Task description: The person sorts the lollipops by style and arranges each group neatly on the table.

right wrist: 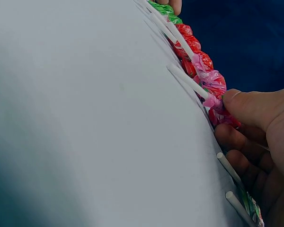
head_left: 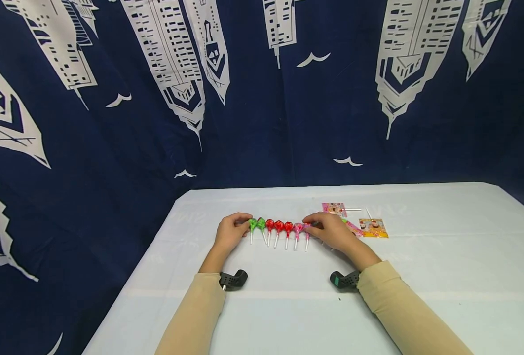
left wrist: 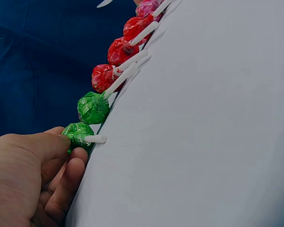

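Note:
A row of lollipops with white sticks lies across the white table, heads away from me: two green, three red, two pink from left to right. At the left end, my left hand (head_left: 232,231) pinches the outermost green lollipop (left wrist: 77,134) between thumb and fingers. Another green lollipop (left wrist: 93,108) lies beside it, then the red lollipops (head_left: 279,226). My right hand (head_left: 333,232) pinches the end pink lollipop (right wrist: 212,101) by its wrapped head, partly hiding it in the head view. The other pink lollipop (head_left: 298,228) sits just left of those fingers.
Behind my right hand lie flat printed candy packets with white sticks, a pink one (head_left: 334,209) and an orange one (head_left: 373,228). More sticks (right wrist: 236,205) show below the right fingers. A dark blue patterned cloth (head_left: 262,123) hangs behind the table (head_left: 284,305).

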`<state>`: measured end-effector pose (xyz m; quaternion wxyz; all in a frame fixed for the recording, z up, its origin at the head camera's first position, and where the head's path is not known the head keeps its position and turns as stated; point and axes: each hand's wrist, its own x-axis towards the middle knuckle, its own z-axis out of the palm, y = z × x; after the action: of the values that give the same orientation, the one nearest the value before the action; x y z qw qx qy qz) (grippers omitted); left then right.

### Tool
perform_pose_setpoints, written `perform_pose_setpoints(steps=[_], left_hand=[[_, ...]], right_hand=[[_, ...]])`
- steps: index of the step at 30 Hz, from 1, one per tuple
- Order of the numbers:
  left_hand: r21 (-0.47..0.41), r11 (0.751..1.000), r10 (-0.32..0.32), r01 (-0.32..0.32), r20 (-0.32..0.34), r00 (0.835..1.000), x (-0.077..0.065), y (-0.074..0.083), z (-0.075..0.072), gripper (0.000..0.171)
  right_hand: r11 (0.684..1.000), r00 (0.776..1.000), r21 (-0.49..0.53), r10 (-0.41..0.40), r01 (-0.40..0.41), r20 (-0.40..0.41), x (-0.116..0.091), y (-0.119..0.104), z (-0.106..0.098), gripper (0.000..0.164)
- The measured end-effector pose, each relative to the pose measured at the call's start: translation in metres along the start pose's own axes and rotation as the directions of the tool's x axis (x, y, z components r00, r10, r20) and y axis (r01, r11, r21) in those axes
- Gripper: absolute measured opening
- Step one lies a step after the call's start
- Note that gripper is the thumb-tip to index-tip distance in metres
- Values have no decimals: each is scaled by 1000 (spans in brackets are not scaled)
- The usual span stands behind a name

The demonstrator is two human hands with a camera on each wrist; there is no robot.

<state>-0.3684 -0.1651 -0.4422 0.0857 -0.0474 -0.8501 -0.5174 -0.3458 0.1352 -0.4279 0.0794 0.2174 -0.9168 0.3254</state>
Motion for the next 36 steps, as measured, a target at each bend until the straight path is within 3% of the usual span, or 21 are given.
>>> perform_pose_setpoints(steps=[8, 21, 30, 36], left_hand=[[-7, 1000, -4, 4, 3, 1000, -1, 0, -1, 19], [-39, 999, 9, -9, 7, 1000, -1, 0, -2, 22], [-67, 998, 16, -18, -21, 1000, -2, 4, -2, 27], [-70, 997, -22, 20, -34, 999, -2, 1, -1, 30]], right_hand=[[1000, 1000, 31, 4, -3, -14, -3, 0, 0, 28], [996, 994, 87, 15, -5, -106, -3, -3, -2, 23], [990, 977, 138, 30, -1, -209, -2, -9, -16, 21], [973, 969, 225, 102, -50, -226, -6, -7, -29, 22]])
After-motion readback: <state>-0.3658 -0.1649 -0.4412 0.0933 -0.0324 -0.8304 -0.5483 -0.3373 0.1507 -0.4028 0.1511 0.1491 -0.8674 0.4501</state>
